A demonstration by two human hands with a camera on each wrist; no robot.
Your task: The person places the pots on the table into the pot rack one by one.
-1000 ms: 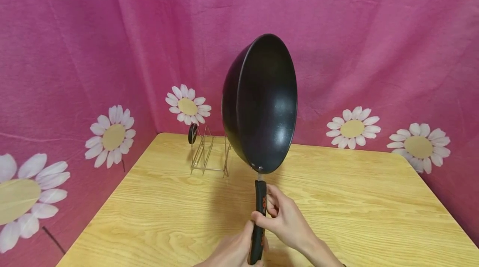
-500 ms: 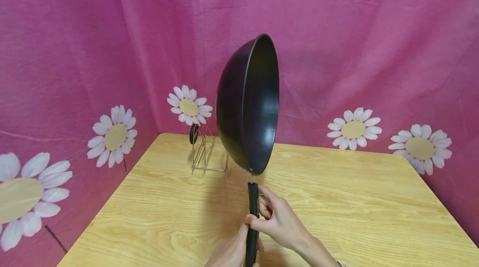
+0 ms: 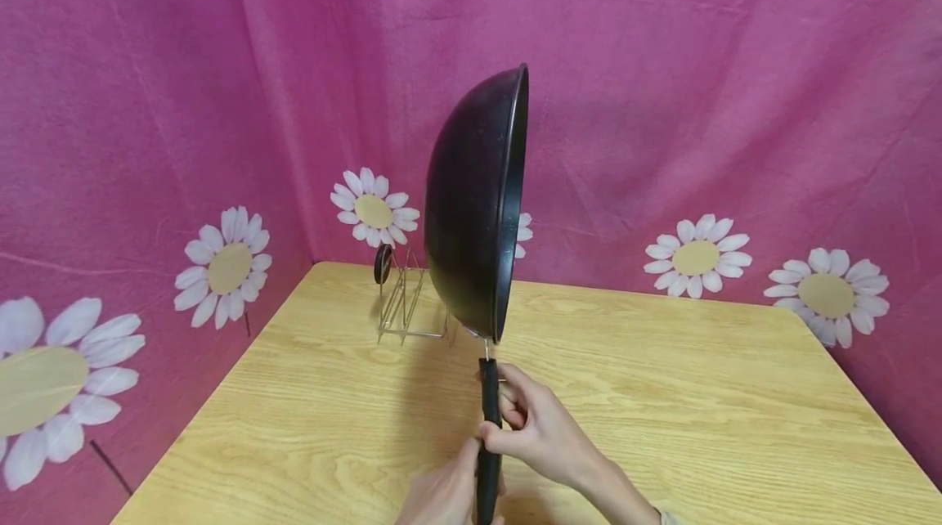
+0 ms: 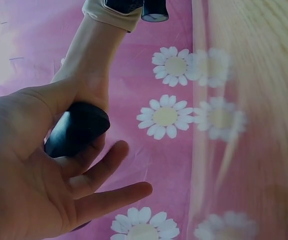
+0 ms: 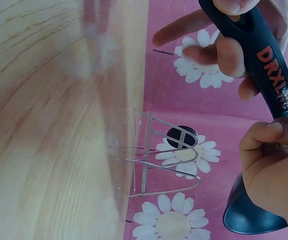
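A black wok (image 3: 467, 198) stands on end in the air, its bowl up and its handle (image 3: 489, 394) down. In the head view its rounded outside faces left, and only a sliver of the inside shows. My left hand (image 3: 445, 488) holds the lower end of the handle between thumb and index finger; its other fingers stick out loosely in the left wrist view (image 4: 34, 170). Higher up, my right hand (image 3: 548, 435) pinches the same handle with thumb and curled fingers. Orange lettering on the handle (image 5: 271, 65) shows in the right wrist view.
Behind and left of the wok, a metal wire rack (image 3: 423, 334) stands on the wooden table (image 3: 699, 402), with a black disc (image 3: 383, 263) at its left side. The wok partly covers the rack. Pink daisy-patterned cloth (image 3: 625, 100) hangs along the back and sides.
The wok has turned about its handle, so its opening has swung away to the right and more of its outside shows. Handle and both hands have shifted slightly left.
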